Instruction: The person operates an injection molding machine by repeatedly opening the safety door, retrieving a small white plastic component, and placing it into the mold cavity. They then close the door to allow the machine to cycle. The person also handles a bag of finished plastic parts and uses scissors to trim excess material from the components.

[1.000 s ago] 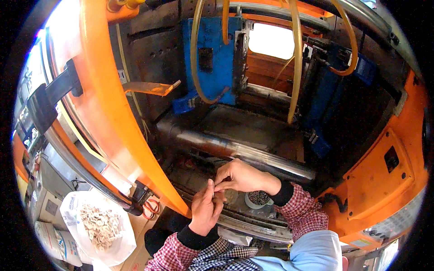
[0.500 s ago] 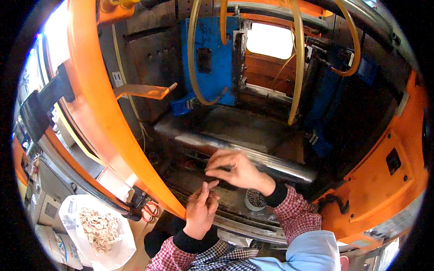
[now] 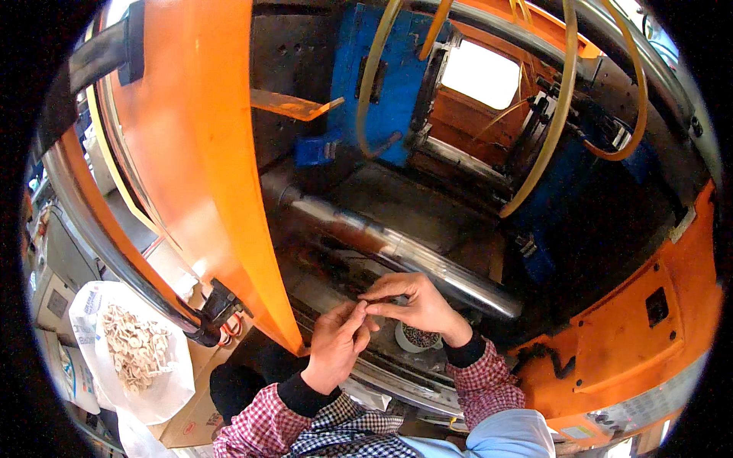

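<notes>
In front of me my left hand [image 3: 336,345] and my right hand [image 3: 416,304] meet at the fingertips. Both are closed in a pinch, thumb against finger. Whatever lies between them, if anything, is too small to make out. Just below my right hand stands a round, pale cup [image 3: 416,345] of small, dark, metallic-looking pieces, partly covered by the wrist. Beyond the hands a shiny metal bar [image 3: 427,263] runs slantwise across the dark inside of a machine.
An orange machine door [image 3: 217,175] rises on the left, and an orange panel [image 3: 626,328] stands on the right. Hoses [image 3: 561,107] hang in front of blue blocks [image 3: 382,84]. At the lower left a white bag [image 3: 172,389] holds many beige pieces [image 3: 134,347], beside a cardboard box [image 3: 195,416].
The right hand has come down to the left hand, and their fingertips now meet. My view has shifted, so the machine sits differently in it.
</notes>
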`<state>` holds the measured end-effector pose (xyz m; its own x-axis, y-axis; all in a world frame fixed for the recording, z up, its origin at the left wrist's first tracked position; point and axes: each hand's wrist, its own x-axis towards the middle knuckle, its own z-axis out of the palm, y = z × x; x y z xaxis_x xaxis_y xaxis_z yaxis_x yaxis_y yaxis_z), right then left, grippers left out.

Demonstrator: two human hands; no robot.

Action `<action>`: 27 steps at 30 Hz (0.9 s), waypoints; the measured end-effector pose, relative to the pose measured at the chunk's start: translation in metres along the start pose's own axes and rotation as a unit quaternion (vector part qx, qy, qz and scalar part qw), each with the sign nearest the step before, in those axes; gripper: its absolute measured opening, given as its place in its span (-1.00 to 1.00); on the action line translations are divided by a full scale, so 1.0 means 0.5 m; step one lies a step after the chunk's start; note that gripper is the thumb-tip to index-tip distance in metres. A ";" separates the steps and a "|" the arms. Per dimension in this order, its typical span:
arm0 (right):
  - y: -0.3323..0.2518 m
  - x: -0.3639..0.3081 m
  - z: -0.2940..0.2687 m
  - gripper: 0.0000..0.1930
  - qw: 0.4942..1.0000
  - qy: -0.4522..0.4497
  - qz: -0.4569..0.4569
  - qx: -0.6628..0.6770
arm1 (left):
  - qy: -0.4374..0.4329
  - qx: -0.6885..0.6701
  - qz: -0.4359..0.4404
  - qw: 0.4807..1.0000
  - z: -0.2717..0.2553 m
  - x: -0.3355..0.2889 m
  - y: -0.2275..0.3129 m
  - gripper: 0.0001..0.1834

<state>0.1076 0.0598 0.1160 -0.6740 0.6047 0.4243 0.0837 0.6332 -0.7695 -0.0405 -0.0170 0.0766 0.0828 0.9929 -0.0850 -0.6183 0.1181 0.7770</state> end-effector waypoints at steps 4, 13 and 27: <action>-0.009 0.007 -0.014 -0.89 0.999 -0.022 0.045 -0.012 | -0.003 0.005 0.006 1.000 -0.008 0.012 -0.010 -0.74; 0.061 0.116 -0.101 -0.86 0.940 0.312 0.054 -0.129 | 0.060 -0.020 -0.018 0.998 -0.015 0.011 -0.008 -0.66; 0.379 0.461 -0.451 -0.76 0.722 0.640 0.053 -0.256 | -0.104 0.500 0.217 0.832 -0.051 -0.037 -0.051 -0.71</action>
<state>0.1336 0.4281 0.1757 0.5595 0.4066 0.7222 0.5667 0.4482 -0.6914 -0.0465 -0.0382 0.0425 0.2194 0.9036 0.3680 0.3255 -0.4233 0.8455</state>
